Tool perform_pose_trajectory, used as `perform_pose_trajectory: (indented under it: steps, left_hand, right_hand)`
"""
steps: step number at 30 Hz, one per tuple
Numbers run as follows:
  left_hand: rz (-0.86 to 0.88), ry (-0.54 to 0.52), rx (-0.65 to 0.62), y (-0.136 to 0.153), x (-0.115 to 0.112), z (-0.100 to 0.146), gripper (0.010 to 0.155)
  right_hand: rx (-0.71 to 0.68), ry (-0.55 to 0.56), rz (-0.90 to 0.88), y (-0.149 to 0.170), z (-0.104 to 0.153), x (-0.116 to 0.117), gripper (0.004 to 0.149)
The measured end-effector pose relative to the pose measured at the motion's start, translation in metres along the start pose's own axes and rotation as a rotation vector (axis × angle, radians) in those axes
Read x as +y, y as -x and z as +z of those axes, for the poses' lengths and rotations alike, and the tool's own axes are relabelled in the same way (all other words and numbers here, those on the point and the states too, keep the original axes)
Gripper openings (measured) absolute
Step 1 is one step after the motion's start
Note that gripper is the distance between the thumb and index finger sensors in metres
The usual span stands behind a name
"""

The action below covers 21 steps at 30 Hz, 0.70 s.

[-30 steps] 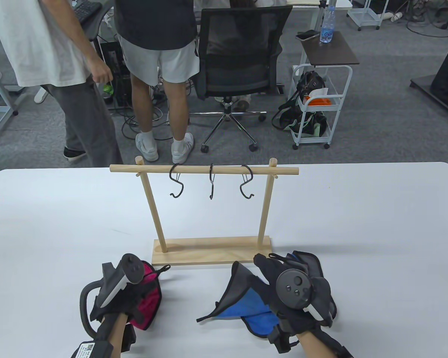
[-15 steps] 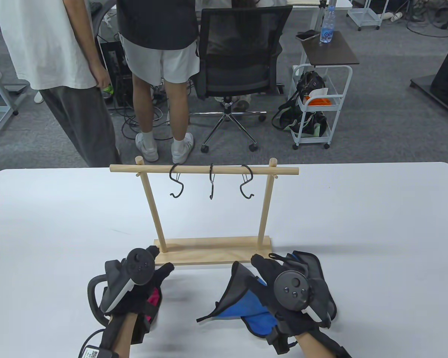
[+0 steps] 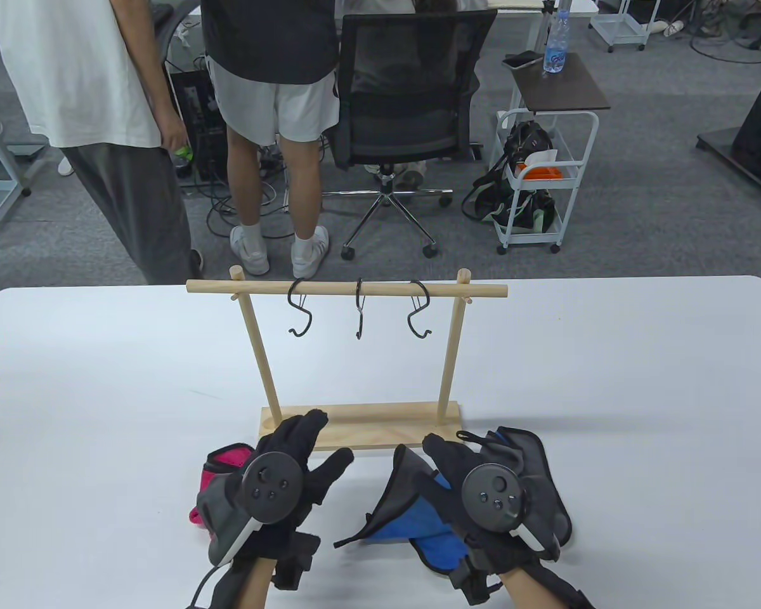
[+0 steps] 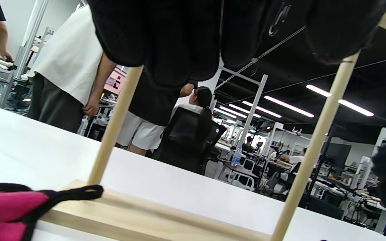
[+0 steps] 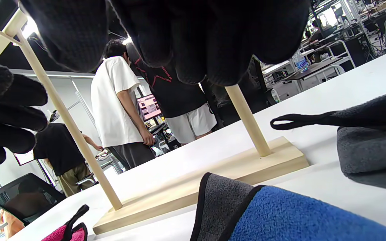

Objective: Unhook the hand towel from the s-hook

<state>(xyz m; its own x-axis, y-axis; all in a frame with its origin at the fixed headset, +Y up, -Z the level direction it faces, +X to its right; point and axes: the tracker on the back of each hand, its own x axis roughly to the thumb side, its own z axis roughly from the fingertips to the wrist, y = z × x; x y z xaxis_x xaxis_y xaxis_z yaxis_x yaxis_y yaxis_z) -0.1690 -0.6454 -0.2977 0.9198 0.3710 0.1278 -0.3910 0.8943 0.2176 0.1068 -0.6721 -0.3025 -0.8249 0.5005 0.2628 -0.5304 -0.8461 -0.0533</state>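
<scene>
The left hand (image 3: 285,469) has no grip on anything: its fingers (image 3: 304,428) are spread and stretched forward, the tips reaching over the front edge of the wooden stand's base (image 3: 380,424). The pink hand towel (image 3: 222,466) lies flat on the tabletop (image 3: 609,380) just beside and partly under that hand, its black loop (image 4: 79,192) resting against the base in the left wrist view. The right hand (image 3: 482,485) lies palm down on the blue and grey hand towel (image 3: 418,514), which is crumpled on the tabletop in front of the stand's right end; whether the fingers pinch the cloth cannot be told. A grey fold of it with its own loop (image 5: 297,121) lies further right.

Behind both hands rises the stand, two upright dowels carrying a crossbar (image 3: 349,288). Three black s-hooks hang from the bar, left (image 3: 300,311), middle (image 3: 359,307) and right (image 3: 420,311), all bare. Beyond the tabletop stand two people (image 3: 266,127), an office chair (image 3: 412,101), and a white cart (image 3: 542,184) with a bag
</scene>
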Motion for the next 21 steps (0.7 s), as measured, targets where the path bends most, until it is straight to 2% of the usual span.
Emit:
perform_pose_trajectory:
  steps: [10,17,19,21]
  left_hand:
    - [0.016,-0.031,-0.084,-0.008,-0.026,0.013,0.074]
    - [0.017,-0.017,-0.099,-0.008,-0.035,0.016,0.073]
    - [0.012,-0.010,-0.098,-0.008,-0.036,0.016,0.079]
    - [0.013,-0.008,-0.098,-0.008,-0.037,0.016,0.075]
  right_hand:
    - [-0.004,0.006,0.004,-0.001,0.001,0.000,0.064]
    - [-0.007,0.008,0.008,-0.001,0.001,0.000,0.064]
    - [-0.007,0.008,0.009,-0.001,0.002,0.000,0.064]
    - [-0.006,0.007,0.010,-0.001,0.002,0.000,0.064]
